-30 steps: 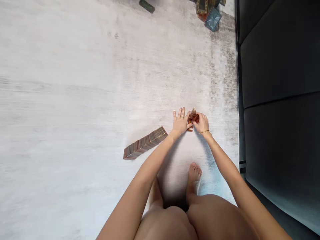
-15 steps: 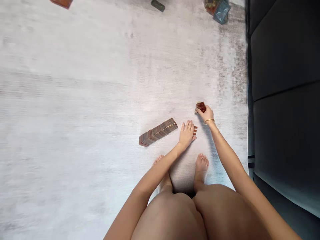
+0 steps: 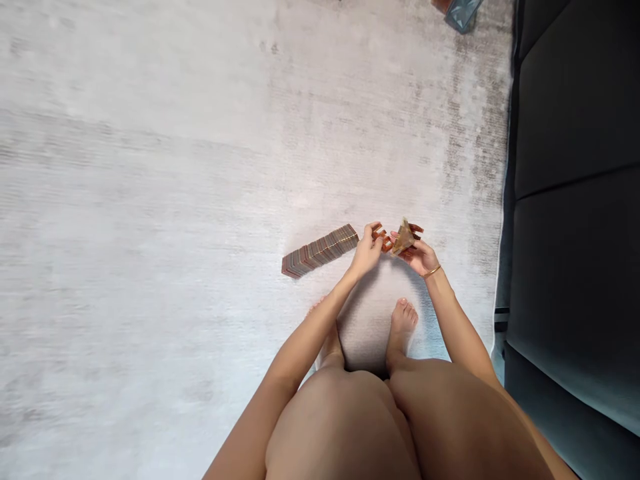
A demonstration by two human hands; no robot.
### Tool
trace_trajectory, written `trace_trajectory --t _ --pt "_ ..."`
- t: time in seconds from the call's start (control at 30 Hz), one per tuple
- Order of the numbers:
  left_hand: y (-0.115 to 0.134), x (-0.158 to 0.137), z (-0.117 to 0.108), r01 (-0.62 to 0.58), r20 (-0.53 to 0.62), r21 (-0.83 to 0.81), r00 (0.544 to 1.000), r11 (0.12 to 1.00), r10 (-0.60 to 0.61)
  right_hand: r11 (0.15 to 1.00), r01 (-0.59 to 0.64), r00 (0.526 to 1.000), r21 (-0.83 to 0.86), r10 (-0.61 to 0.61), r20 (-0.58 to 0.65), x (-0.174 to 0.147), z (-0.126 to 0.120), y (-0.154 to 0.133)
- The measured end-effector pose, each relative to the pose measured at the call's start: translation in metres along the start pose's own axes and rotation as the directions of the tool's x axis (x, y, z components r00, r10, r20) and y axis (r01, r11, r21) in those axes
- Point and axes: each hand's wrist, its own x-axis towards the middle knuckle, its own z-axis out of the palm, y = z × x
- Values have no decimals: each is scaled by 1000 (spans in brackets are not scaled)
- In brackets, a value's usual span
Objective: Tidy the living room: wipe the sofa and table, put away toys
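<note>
A small orange-brown piece with narrow prongs or strips (image 3: 383, 237) is between the fingers of my left hand (image 3: 367, 252), which is closed on it just right of a long row of thin cards. My right hand (image 3: 420, 257) grips a beige, roughly triangular piece (image 3: 404, 237), and dark red-brown strips stick out behind it. The two hands face each other, nearly touching, above the rug. The row of cards (image 3: 320, 251) stands packed on edge at a slant, its right end beside my left fingers. What kind of pieces I hold is too small to make out.
A pale, worn-patterned rug (image 3: 150, 200) covers the floor. A dark sofa (image 3: 575, 200) runs along the right side. At the top edge lie a blue box-like thing (image 3: 463, 13) and a reddish one (image 3: 441, 5). My bare feet (image 3: 403, 320) are close below my hands.
My left hand has lifted off the rug with the orange-brown piece. My right hand has come slightly down and turned, showing the beige side of its piece. The view has shifted a little.
</note>
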Motion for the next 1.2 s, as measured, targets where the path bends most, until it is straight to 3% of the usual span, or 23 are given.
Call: trace_trajectory --t 0.2,0.33,0.43,0.53,0.6,0.67,0.73,0.8,0.87,0.97,1.03,1.07,1.13,1.2 --pt "5 -3 -8 12 12 -278 1000 960 -9 989 -30 998 143 38 -55 -6 8 -3" --pt "0 -7 -4 53 -44 -326 996 944 -72 984 -32 998 176 40 -39 -8 18 -1" --pt "-2 -11 7 92 -85 -338 988 937 -127 998 -47 988 45 53 -142 -6 28 11" --pt "-3 -19 20 140 -148 -374 967 917 -208 976 -67 930 -205 -14 -367 -1 32 36" --pt "-4 -24 24 213 -147 -436 942 874 -303 928 -114 898 -355 -57 -436 0 33 54" --pt "-7 -30 26 306 -78 -491 917 816 -391 874 -147 898 -462 -78 -433 0 34 69" --pt "-9 -36 27 339 -39 -499 911 797 -411 839 -94 910 -536 -146 -389 -2 37 78" --pt "-8 -39 27 288 -99 -437 926 852 -364 873 15 943 -488 -174 -282 -4 44 80" --pt "-3 -43 22 207 -221 -279 937 938 -272 934 63 984 -353 -117 -134 -7 53 76" --pt "12 -55 -6 50 -351 61 936 997 -25 971 1 998 -240 13 58 -8 72 66" --pt "18 -72 -44 -51 -388 258 909 965 152 961 -68 987 -269 104 120 -3 84 57" --pt "18 -82 -68 -56 -440 325 875 944 204 958 -89 983 -272 128 130 2 89 52" --pt "9 -102 -115 52 -611 323 774 945 166 975 -71 990 -213 94 102 16 96 43" --pt "-8 -118 -152 214 -754 59 649 975 -97 987 7 997 -159 5 75 32 97 35"
